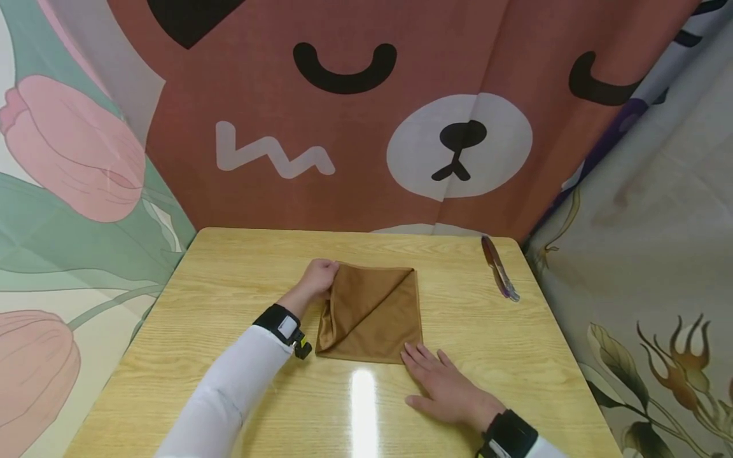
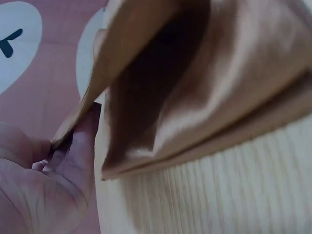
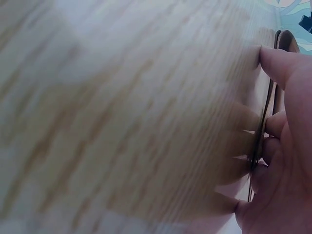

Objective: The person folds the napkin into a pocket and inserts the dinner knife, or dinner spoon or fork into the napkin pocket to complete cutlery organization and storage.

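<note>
A brown cloth (image 1: 380,318) lies folded in a rough square on the table, with a diagonal fold line running across its top. At its far left corner, my left hand (image 1: 321,277) pinches the cloth's edge. The left wrist view shows that edge of the cloth (image 2: 131,44) lifted between thumb and fingers, with a dark hollow open between the layers. My right hand (image 1: 449,391) lies flat with fingers spread, its fingertips touching the near right corner of the cloth. In the right wrist view, the fingers of the right hand (image 3: 292,131) press at the cloth's thin edge.
Toward the far right of the wooden table (image 1: 246,273) lies a slim brown and purple object with a clear end (image 1: 500,268), its kind unclear. A curtain with a bear face (image 1: 355,127) hangs behind the table, and patterned cloth hangs on both sides.
</note>
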Motion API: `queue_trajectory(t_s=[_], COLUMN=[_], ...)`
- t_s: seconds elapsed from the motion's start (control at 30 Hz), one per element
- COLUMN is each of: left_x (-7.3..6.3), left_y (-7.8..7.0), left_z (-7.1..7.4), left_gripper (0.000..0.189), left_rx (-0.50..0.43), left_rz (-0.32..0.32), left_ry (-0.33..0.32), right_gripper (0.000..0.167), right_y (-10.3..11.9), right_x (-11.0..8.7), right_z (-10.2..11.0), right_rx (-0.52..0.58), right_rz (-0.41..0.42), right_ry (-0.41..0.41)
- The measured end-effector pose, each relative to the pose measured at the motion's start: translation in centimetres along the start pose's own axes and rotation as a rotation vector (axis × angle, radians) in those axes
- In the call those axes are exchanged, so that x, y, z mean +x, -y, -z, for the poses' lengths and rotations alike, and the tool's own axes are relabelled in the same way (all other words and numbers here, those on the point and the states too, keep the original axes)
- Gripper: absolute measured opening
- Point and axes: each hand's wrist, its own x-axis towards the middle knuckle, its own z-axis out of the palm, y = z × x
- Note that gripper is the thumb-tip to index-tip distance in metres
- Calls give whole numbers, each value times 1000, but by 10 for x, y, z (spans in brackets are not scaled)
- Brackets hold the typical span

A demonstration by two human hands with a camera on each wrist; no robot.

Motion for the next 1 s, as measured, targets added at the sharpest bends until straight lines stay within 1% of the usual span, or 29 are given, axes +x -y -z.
queue_trajectory(t_s=[0.13,0.23,0.33,0.37,0.4,0.47,0.57,0.63,0.7,0.87,0.93,1.0], left_x=[4,8,14,16,18,23,30,33,33,29,27,27], left_y=[1,1,1,1,1,1,2,1,0,-3,-3,-3], left_z=[3,4,4,5,5,7,9,10,11,11,10,10], left_gripper=[36,33,31,31,30,31,32,33,33,33,32,33], left_rx=[92,129,155,176,205,289,454,542,590,650,712,807], left_rz=[2,28,51,56,57,38,-5,-21,-23,-17,-33,-53], left_ry=[-19,-25,-11,-6,0,5,2,-3,0,22,17,-2], right_gripper=[81,81,81,80,80,80,81,80,80,80,81,81], right_y=[0,1,2,2,3,3,3,3,3,3,3,2], right_x=[-1,-2,-2,-2,-2,-2,-2,-2,-2,-1,-1,-1], right_z=[0,0,2,2,3,3,3,2,2,2,1,1], right_rx=[-7,4,27,34,41,44,42,43,41,44,43,42], right_rz=[-2,-4,-4,-4,-4,-5,-5,-4,-2,-3,-5,-5], right_ry=[-3,-5,-4,-3,-2,-1,0,-3,-5,-5,-3,-2])
